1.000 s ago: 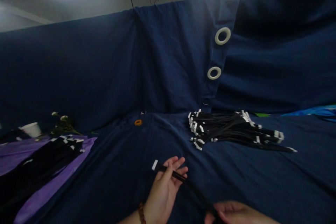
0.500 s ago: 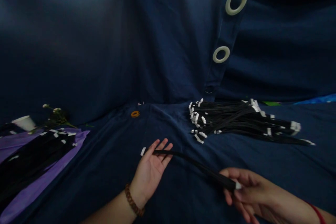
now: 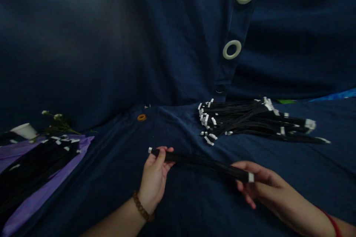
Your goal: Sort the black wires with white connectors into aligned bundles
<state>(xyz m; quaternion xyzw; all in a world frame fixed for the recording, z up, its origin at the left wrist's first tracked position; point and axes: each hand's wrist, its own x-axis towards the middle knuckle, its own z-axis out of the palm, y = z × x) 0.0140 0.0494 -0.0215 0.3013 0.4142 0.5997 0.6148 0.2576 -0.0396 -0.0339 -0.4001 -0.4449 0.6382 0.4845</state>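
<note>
A black cable bundle (image 3: 203, 161) with white ends stretches between my two hands above the dark blue cloth. My left hand (image 3: 157, 172) is closed around its left end, and a white tip sticks out past the thumb. Near the other white end, my right hand (image 3: 261, 185) grips the bundle between thumb and fingers. Behind it, a pile of similar black cables (image 3: 239, 120) with white ends lies on the cloth at the right.
More black cables (image 3: 36, 163) lie on a purple cloth (image 3: 52, 189) at the left, beside a white cup (image 3: 25, 131) and small white flowers (image 3: 58, 117). An orange ring (image 3: 141, 117) sits near the back. A blue curtain (image 3: 167, 37) with ring eyelets hangs behind.
My left hand's fingers have closed around the bundle; they were spread before. My right hand has risen slightly with its end, and the bundle now looks straighter and wider.
</note>
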